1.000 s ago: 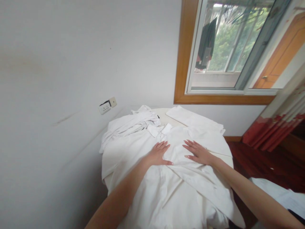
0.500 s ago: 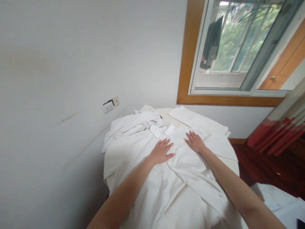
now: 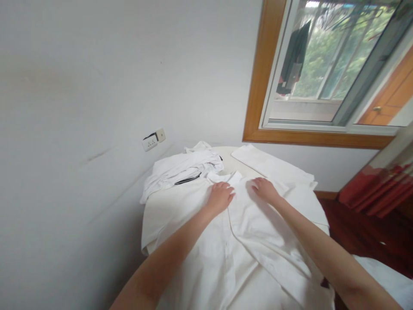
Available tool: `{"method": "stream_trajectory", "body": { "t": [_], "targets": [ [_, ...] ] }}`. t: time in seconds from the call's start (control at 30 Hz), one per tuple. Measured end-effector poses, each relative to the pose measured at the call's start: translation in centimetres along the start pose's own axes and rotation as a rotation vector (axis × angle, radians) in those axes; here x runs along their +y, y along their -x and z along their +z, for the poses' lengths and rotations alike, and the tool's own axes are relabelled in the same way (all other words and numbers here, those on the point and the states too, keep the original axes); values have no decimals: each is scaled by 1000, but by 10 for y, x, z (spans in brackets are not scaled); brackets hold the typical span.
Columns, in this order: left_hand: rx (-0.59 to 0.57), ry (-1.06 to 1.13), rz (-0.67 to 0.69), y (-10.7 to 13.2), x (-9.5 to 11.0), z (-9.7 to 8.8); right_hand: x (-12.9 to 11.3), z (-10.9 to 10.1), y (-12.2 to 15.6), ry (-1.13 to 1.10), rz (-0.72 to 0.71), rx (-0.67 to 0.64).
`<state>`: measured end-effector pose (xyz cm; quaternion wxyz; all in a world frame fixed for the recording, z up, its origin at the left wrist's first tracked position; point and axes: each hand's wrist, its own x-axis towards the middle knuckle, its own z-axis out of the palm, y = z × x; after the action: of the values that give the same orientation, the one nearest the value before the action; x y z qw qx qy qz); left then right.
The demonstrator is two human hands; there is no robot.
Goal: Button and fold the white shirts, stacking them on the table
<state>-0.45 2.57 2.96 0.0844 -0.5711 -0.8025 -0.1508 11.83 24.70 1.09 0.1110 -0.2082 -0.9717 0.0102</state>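
A white collared shirt (image 3: pixel 222 245) lies spread front side up over a round cream table (image 3: pixel 229 158), its collar pointing toward the wall. My left hand (image 3: pixel 221 197) is on the shirt just below the left side of the collar, fingers bent down and drawn together on the cloth. On the right shoulder area, my right hand (image 3: pixel 265 189) has its fingers curled into the fabric, with a shadow beside it. Both sets of fingertips are partly hidden. Loose creases run across the shirt's right front.
Crumpled white clothes (image 3: pixel 183 168) with a dark strip lie at the table's back left. A folded white garment (image 3: pixel 274 163) sits at the back right. Wall sockets (image 3: pixel 150 142), a wood-framed window (image 3: pixel 309 137) and a red-and-cream curtain (image 3: pixel 368 189) are beyond. More white cloth (image 3: pixel 387 275) shows lower right.
Both hands were flat with fingers spread on the shirt; now the fingers are bent and closed on the cloth. The dark strip by the crumpled clothes shows more. The view has shifted slightly.
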Motion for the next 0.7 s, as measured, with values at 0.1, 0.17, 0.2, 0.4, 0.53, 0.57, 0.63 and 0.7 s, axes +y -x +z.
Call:
{"method": "stream_trajectory", "body": {
  "t": [0.1,0.17,0.2,0.4,0.53,0.57,0.63,0.7],
  "targets": [
    [195,-72,-165,-16,-20,-13,-27,-7,-27,-79,-4,-8],
    [271,-100,-227,-17,-34,-17,-42,-3,-39,-91,14,14],
    [296,-102,-244,-16,-40,-17,-48,0,-43,-96,31,29],
    [247,-65,-185,-9,-63,-4,-62,24,-41,-197,107,206],
    [179,-93,-133,-9,-72,13,-59,33,-35,-308,50,240],
    [172,-105,-130,-8,-73,17,-58,34,-33,-319,33,231],
    [168,-133,-134,-7,-74,24,-58,35,-31,-320,10,220],
    [158,-161,-140,-5,-74,30,-58,36,-28,-304,12,213]
  ]
}}
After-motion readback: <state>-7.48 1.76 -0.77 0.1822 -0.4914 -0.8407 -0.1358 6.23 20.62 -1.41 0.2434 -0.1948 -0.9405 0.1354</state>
